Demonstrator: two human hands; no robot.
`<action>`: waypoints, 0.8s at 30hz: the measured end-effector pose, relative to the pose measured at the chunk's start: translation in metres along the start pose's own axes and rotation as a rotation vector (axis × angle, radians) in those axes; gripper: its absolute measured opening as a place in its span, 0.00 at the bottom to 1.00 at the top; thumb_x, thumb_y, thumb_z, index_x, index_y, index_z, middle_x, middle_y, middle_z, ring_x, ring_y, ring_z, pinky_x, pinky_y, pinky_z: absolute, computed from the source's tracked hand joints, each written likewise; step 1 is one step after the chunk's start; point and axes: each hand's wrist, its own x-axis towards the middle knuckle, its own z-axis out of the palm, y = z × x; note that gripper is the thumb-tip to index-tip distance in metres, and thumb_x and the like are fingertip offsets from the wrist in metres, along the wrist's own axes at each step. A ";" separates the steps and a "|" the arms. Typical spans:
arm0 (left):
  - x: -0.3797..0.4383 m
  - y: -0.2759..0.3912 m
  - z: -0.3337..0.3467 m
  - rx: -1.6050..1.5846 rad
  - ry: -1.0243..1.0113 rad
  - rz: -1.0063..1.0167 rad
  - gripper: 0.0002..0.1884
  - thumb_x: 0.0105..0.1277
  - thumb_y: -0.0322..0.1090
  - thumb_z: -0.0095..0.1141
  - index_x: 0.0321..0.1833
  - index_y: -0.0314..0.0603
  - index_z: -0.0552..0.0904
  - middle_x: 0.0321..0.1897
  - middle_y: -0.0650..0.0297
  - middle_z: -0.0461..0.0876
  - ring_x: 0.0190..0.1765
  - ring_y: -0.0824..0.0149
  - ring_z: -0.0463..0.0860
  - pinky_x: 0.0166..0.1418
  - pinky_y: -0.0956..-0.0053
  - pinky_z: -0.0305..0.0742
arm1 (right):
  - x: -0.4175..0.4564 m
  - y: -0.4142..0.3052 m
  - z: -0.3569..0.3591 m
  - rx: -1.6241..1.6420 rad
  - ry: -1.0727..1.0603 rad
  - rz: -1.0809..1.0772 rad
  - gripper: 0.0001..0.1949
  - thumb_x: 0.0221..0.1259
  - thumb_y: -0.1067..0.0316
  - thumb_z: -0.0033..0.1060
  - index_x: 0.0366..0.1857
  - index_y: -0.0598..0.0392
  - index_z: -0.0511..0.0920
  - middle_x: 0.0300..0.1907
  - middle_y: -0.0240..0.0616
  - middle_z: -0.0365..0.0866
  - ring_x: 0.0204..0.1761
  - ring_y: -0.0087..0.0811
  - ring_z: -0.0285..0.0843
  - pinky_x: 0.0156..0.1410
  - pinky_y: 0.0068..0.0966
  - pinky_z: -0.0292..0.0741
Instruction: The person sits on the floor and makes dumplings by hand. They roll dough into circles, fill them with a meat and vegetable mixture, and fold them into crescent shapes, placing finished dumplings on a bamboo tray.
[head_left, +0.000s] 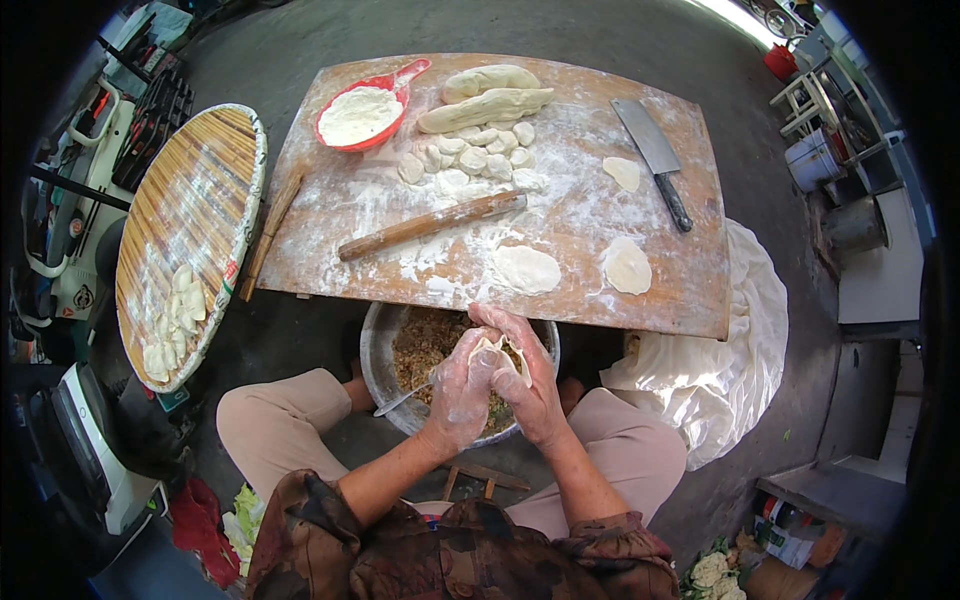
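Note:
Both floury hands meet above a metal bowl (373, 352) of chopped filling (420, 341). My left hand (461, 390) and my right hand (529, 375) are closed round one dough wrapper (517, 360), folded about some filling; the fingers hide part of it. A spoon (401, 400) leans in the bowl. On the floured wooden board (450, 292) in front lie flat dough rounds (526, 270), (628, 266) and a smaller one (621, 173), a wooden rolling pin (431, 225), several small dough pieces (474, 160) and dough rolls (487, 109).
A cleaver (649, 139) lies on the board's right side, a red scoop of flour (360, 116) at its back left. Left stands a round woven tray (187, 172) with several dumplings (180, 315); a brush (274, 232) is beside it. White cloth (720, 375) hangs at the right.

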 end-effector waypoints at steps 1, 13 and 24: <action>-0.001 0.004 0.000 -0.003 -0.005 0.009 0.16 0.78 0.42 0.42 0.52 0.34 0.75 0.40 0.59 0.78 0.41 0.68 0.77 0.46 0.71 0.73 | 0.000 0.000 0.001 -0.002 0.013 0.008 0.33 0.69 0.44 0.50 0.65 0.65 0.69 0.65 0.51 0.72 0.67 0.44 0.70 0.74 0.36 0.62; -0.004 -0.002 0.009 0.137 0.065 0.327 0.09 0.72 0.29 0.44 0.42 0.30 0.77 0.34 0.49 0.77 0.35 0.49 0.79 0.39 0.61 0.74 | 0.000 -0.001 0.011 -0.084 0.058 -0.056 0.27 0.78 0.52 0.33 0.60 0.67 0.75 0.63 0.54 0.75 0.67 0.45 0.70 0.74 0.38 0.62; -0.003 -0.003 0.000 0.254 0.012 0.406 0.11 0.74 0.30 0.41 0.44 0.29 0.77 0.35 0.51 0.79 0.36 0.56 0.80 0.40 0.65 0.74 | 0.001 0.000 0.011 -0.127 0.033 -0.087 0.29 0.79 0.49 0.30 0.60 0.67 0.74 0.63 0.53 0.75 0.68 0.45 0.70 0.75 0.38 0.61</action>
